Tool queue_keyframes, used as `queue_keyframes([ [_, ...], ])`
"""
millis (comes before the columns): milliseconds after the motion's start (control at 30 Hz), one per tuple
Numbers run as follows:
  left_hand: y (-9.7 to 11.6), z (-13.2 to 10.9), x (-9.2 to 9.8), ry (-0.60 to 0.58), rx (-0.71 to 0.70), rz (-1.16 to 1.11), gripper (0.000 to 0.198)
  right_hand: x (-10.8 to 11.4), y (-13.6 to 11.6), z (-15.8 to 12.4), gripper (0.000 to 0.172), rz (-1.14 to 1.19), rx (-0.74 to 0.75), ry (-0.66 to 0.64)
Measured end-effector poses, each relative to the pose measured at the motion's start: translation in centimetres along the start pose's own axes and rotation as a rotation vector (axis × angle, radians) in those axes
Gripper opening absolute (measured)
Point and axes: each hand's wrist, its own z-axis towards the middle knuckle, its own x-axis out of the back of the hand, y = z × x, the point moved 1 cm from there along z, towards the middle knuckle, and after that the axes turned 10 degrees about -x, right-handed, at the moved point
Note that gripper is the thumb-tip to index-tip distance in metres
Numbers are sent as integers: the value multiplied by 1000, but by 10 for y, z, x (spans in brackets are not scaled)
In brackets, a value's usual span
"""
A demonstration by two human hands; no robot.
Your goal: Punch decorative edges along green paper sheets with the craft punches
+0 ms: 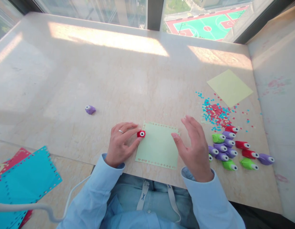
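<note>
My left hand point(123, 141) pinches a small red craft punch point(141, 134) at the left edge of a pale green sheet of paper point(159, 146). Small cut-outs line the sheet's top and bottom edges. Above the sheet's right edge is my right hand point(192, 146), its thumb and fingers apart with nothing between them. Purple, green and red craft punches point(230, 152) lie in a cluster to the right of that hand.
Red and blue paper bits point(216, 113) are scattered at the right, beside a second pale green sheet point(230, 87). One purple punch point(90, 109) sits alone at left. Punched blue sheets point(30, 178) and red sheets point(20, 156) lie lower left, near a white cable point(71, 197).
</note>
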Motion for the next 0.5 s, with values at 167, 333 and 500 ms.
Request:
queue_keyframes([
  [167, -1, -1, 0, -4, -7, 3, 19, -5, -8, -23, 38, -112, 260, -237],
  [333, -3, -1, 0, -8, -9, -1, 19, -23, -4, -33, 33, -194, 316, -385],
  [500, -3, -1, 0, -7, -27, -3, 18, -27, 0, -25, 30, -198, 335, -372],
])
